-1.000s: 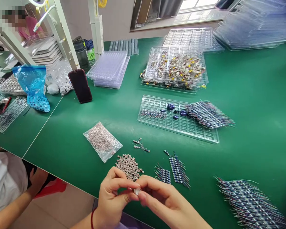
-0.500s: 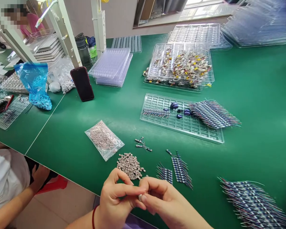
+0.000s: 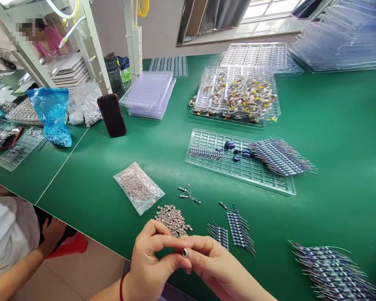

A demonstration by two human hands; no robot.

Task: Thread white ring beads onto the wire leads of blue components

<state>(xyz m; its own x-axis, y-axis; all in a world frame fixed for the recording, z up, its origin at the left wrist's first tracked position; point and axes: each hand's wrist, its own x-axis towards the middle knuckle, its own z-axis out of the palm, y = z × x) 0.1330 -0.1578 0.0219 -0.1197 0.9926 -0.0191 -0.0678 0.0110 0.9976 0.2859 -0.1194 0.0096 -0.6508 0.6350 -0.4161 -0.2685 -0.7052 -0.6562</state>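
My right hand [image 3: 214, 263] pinches a small round silvery part [image 3: 184, 252] with a dark middle at its thumb tip. My left hand [image 3: 153, 259], with a red cord at the wrist, is closed and meets the right at the fingertips; whatever it grips is hidden. Just beyond my fingers lies a pile of small round buttonlike parts [image 3: 172, 219]. A clear zip bag [image 3: 139, 187] of similar parts is behind it. Right of the pile are two strips of small wired modules [image 3: 240, 230] and a few loose wired pieces [image 3: 189, 195].
A clear compartment tray [image 3: 207, 167] carries wired strips and dark blue pieces. Another wired bundle [image 3: 335, 267] is at front right. Farther back are trays of white wired parts [image 3: 241, 96], stacked trays [image 3: 150, 92] and a leaning phone [image 3: 112, 115]. At left sits a co-worker, whose arm [image 3: 28, 261] shows.
The view has tilted up slightly, so the table sits lower in frame. Between my fingertips the small part has turned, and its dark middle now shows. Both hands stay together.
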